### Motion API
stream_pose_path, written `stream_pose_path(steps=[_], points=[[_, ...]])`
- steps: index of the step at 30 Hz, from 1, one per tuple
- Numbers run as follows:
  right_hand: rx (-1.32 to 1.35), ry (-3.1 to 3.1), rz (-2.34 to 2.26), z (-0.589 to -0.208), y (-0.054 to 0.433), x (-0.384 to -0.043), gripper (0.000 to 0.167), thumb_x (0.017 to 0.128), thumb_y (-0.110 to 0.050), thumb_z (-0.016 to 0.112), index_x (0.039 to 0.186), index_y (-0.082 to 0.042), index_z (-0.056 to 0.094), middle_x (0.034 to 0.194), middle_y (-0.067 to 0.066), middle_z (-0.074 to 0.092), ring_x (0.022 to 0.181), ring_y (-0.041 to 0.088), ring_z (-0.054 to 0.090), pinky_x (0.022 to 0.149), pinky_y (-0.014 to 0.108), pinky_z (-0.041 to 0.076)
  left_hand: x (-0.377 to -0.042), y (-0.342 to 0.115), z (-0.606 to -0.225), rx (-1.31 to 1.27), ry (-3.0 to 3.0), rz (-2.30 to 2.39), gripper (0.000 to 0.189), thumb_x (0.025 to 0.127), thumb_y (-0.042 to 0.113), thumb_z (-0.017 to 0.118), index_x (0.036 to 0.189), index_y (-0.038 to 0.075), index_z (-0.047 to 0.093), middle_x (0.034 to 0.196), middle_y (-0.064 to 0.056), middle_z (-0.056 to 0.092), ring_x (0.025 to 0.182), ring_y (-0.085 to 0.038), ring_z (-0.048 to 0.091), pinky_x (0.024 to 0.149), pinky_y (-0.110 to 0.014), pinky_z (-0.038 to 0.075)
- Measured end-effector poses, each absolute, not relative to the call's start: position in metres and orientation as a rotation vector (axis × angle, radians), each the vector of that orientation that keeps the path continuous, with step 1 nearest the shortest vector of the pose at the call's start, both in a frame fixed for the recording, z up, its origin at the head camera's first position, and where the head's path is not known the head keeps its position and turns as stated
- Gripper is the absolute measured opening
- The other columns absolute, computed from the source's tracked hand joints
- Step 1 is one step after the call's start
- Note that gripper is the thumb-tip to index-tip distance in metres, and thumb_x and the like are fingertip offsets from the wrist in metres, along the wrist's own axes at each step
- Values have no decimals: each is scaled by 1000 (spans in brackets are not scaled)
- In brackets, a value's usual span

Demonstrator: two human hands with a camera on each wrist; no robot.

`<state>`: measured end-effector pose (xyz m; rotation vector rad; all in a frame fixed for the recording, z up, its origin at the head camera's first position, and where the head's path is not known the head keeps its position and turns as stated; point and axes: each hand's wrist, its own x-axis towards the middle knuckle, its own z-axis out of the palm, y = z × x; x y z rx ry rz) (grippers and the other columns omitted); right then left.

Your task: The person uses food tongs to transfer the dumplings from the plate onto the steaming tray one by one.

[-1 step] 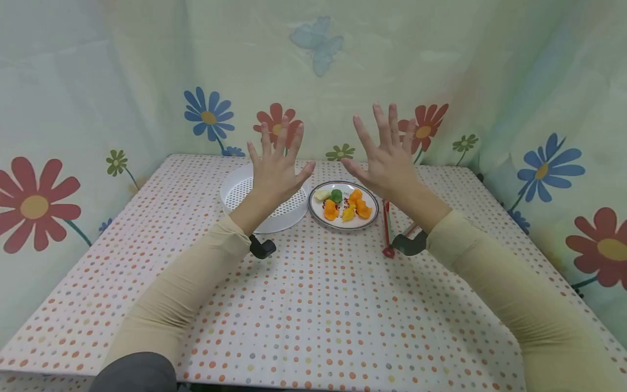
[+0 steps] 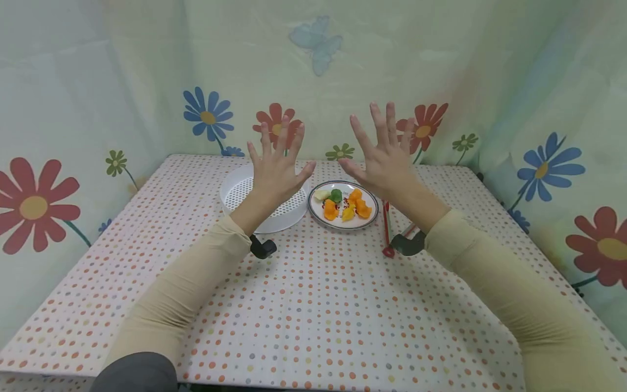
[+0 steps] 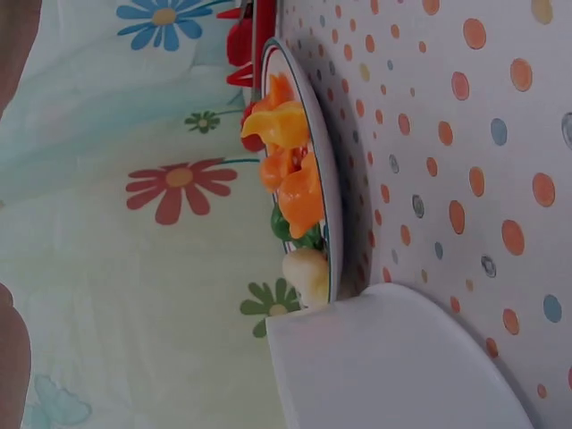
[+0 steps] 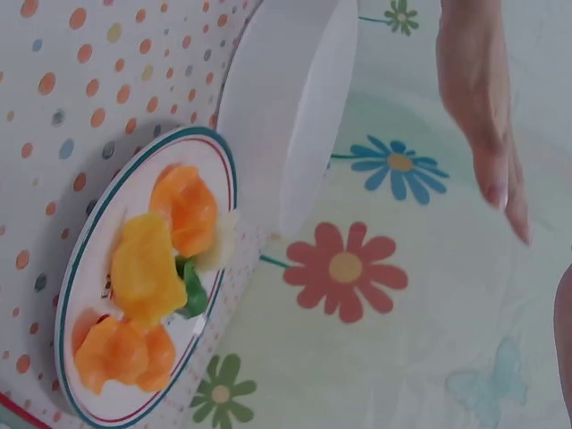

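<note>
My left hand (image 2: 275,173) is raised with its fingers spread, holding nothing. It stands above a round white basket (image 2: 289,219) with a perforated bottom and covers part of it. To the right my right hand (image 2: 388,170) is also up, fingers spread and holding nothing. Between and below the hands lies a white plate (image 2: 320,216) with a dark rim. On it are several orange pieces (image 2: 331,209), a yellow piece (image 2: 348,213), a green piece (image 2: 336,196) and a pale piece (image 2: 321,194), all shaped like small vegetables.
A thin red tool (image 2: 387,228) lies right of the plate, partly hidden by the right hand and its dark wrist mount (image 2: 409,243). The table wears a dotted cloth (image 2: 313,305). Flower-printed curtains (image 2: 313,81) stand behind and at both sides.
The right hand has shifted very slightly to the left. The left hand, plate and basket look the same.
</note>
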<state>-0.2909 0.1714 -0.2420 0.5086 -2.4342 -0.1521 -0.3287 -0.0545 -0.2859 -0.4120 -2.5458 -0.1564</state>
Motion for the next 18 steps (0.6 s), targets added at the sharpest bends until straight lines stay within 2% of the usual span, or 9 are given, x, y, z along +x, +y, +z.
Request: stream_pose_path(steps=[6, 9, 18], points=[[496, -2497, -201, -250, 166, -292, 90, 89, -66, 40, 152, -29, -12, 155, 8, -32, 141, 32, -33, 107, 67, -19, -329, -48, -290, -420, -2578, -124, 83, 91, 65, 31, 146, 38, -24, 151, 7, -39, 140, -36, -33, 106, -75, -1], [493, -2522, -199, -255, 162, -295, 89, 89, -67, 38, 152, -29, -13, 154, 7, -34, 141, 32, -33, 107, 68, -16, -329, -48, -292, -421, -2589, -112, 83, 91, 65, 32, 146, 37, -24, 150, 8, -41, 139, -37, -33, 105, -75, -2], [477, -2528, -186, -257, 162, -298, 89, 89, -68, 36, 151, -31, -16, 153, 5, -36, 140, 31, -35, 108, 69, -14, -330, -46, -288, -440, -2538, -113, 83, 91, 65, 31, 147, 35, -23, 153, 6, -37, 138, -34, -36, 105, -76, -2]])
